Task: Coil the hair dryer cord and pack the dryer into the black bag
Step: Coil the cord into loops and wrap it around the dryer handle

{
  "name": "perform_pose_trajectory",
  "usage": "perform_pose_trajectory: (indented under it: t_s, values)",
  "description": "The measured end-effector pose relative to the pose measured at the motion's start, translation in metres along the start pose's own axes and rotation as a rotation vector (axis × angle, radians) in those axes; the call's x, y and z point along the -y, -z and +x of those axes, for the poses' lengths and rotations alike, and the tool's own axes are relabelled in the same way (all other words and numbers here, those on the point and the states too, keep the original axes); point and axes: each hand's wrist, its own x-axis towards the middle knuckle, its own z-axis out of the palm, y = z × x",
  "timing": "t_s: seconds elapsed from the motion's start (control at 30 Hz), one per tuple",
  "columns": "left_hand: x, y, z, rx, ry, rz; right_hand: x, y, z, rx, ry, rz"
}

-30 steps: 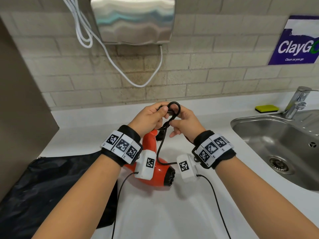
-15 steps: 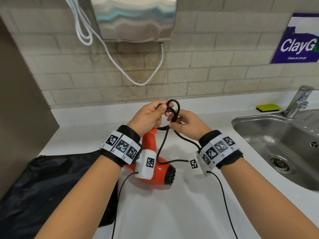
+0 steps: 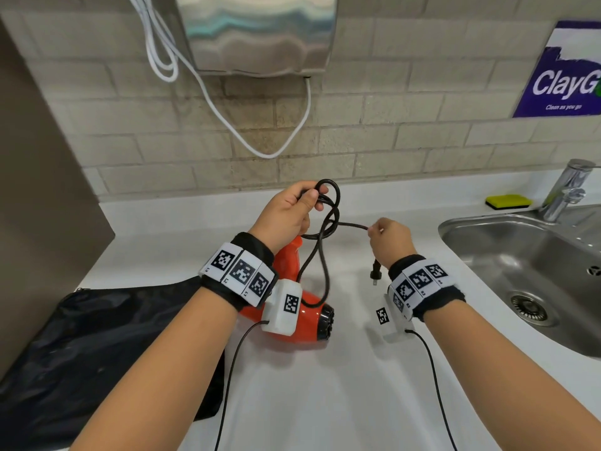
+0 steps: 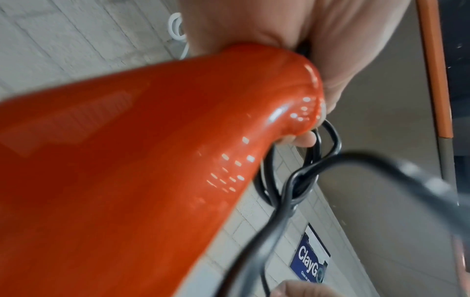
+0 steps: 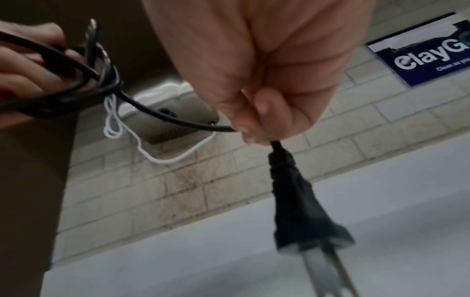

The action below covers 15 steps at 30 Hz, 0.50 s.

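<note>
The orange hair dryer (image 3: 304, 315) lies on the white counter, its handle (image 4: 152, 160) pointing up toward my left hand (image 3: 289, 213). That hand grips the coiled loops of the black cord (image 3: 330, 203) above the handle. A strand of cord runs right from the coil to my right hand (image 3: 388, 237), which pinches it just behind the plug (image 5: 300, 205); the plug (image 3: 376, 271) dangles below that hand. The black bag (image 3: 97, 346) lies flat on the counter at the left, partly under my left forearm.
A steel sink (image 3: 527, 265) with a tap (image 3: 566, 190) sits at the right, a yellow sponge (image 3: 509, 201) behind it. A metal hand dryer (image 3: 257, 30) with a white cable (image 3: 227, 122) hangs on the brick wall. A brown panel (image 3: 39, 190) stands left.
My right hand has drawn away to the right from the coil, pulling the cord's end out taut, and the plug now hangs free below it. The left hand stays on the coil.
</note>
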Motion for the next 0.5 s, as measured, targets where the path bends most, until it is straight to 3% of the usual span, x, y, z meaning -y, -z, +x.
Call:
perform_pose_trajectory:
  t_s: [0.2, 0.4, 0.5]
  values:
    - [0.001, 0.004, -0.001, -0.043, 0.021, -0.044, -0.024, -0.006, -0.005, 0.247, -0.222, -0.465]
    - [0.003, 0.002, 0.000, -0.092, 0.051, -0.080, -0.020, -0.012, -0.009, 0.473, -0.159, -0.865]
    - [0.004, 0.008, 0.000, -0.140, 0.056, -0.108, -0.024, -0.016, -0.010, 0.574, -0.128, -0.944]
